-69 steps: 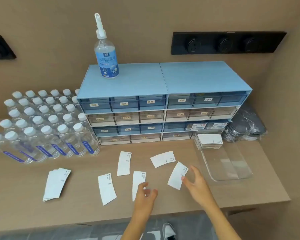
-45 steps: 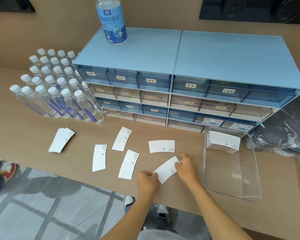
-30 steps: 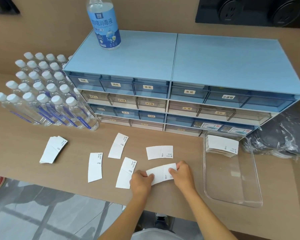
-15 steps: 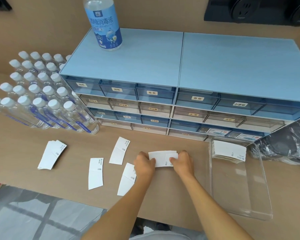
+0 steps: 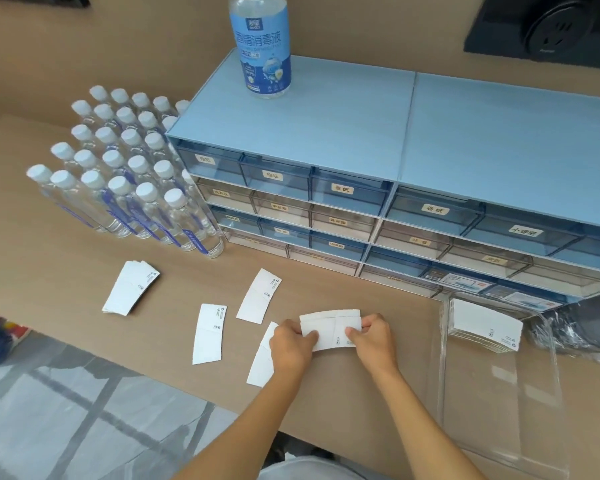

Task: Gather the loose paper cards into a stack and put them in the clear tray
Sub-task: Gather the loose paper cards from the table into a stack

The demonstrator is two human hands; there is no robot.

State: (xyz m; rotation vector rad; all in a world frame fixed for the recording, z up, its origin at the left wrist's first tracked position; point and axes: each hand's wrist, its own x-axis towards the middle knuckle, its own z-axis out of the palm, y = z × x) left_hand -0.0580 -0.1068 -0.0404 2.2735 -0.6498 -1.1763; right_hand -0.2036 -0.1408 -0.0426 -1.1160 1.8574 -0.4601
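Paper cards (image 5: 329,329), white with small print, are being pinched between both hands just above the tan desk (image 5: 49,271), in front of the blue drawer cabinet (image 5: 326,133). The left hand (image 5: 290,344) is clamping the left end of the held cards, thumb on top; the right hand (image 5: 373,337) is clamping the right end the same way, so both grips are closed on the paper. At least two cards are overlapping in that hold, their top edges not quite lining up.

Three loose cards are lying flat on the desk to the left: one (image 5: 260,296) near the cabinet's base, one (image 5: 209,333) nearer the desk's front edge, and one (image 5: 262,362) partly hiding under the left hand. A small fanned pile of cards (image 5: 130,287) is sitting further left, below the cluster of capped water bottles (image 5: 125,174).

The clear tray (image 5: 499,410) is resting on the desk to the right of the hands, apart from them, and a stack of cards (image 5: 484,327) is lying at its far end. A sanitiser bottle (image 5: 262,46) with a blue label is standing on the cabinet's top.
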